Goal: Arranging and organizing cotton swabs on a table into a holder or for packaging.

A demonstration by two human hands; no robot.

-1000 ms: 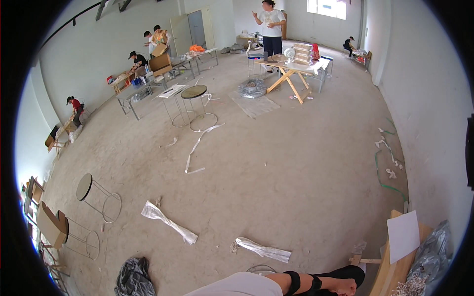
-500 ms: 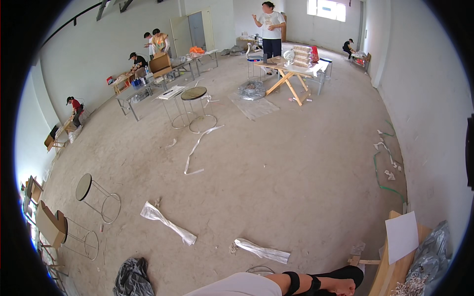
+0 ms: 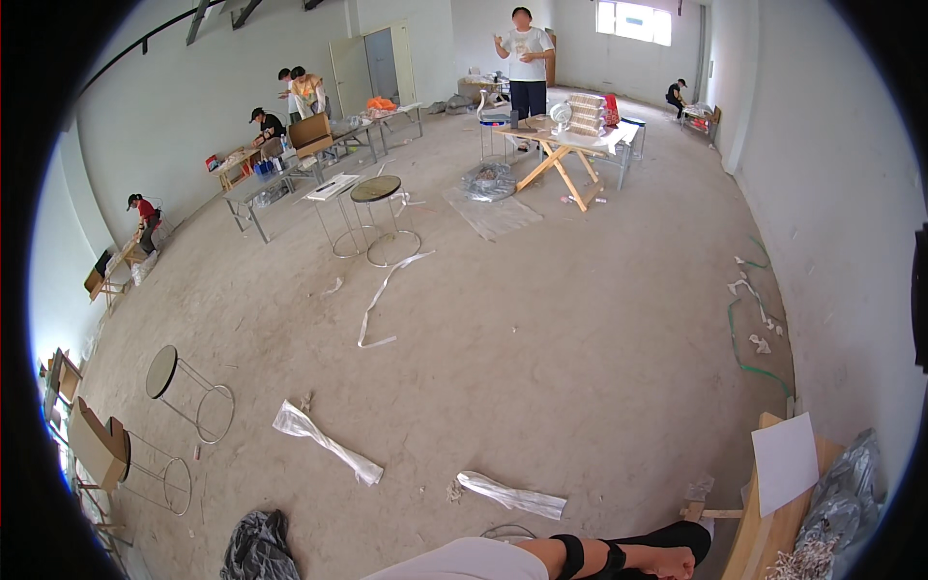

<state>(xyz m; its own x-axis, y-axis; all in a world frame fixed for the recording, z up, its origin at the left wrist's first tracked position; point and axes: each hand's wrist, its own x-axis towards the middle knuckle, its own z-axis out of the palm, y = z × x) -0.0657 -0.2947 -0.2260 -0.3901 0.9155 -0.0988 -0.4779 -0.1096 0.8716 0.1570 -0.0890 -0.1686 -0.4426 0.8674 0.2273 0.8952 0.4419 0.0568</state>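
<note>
Neither of my hands is in view. Only my own leg [image 3: 483,563] shows along the lower edge, stretched to the right, with the foot in a black strapped sandal [image 3: 633,553]. Just beyond it on the concrete floor lie two crumpled white plastic wraps, one [image 3: 512,495] near my knee and one [image 3: 324,442] further left. A black plastic bag [image 3: 259,546] lies at my left.
Two round wire-frame side tables [image 3: 186,391] [image 3: 145,466] lie tipped at the left, and another [image 3: 379,193] stands upright further off. A wooden board with a white sheet [image 3: 785,476] leans at the right. People work at tables at the back, and one person stands by a wooden trestle table [image 3: 561,145].
</note>
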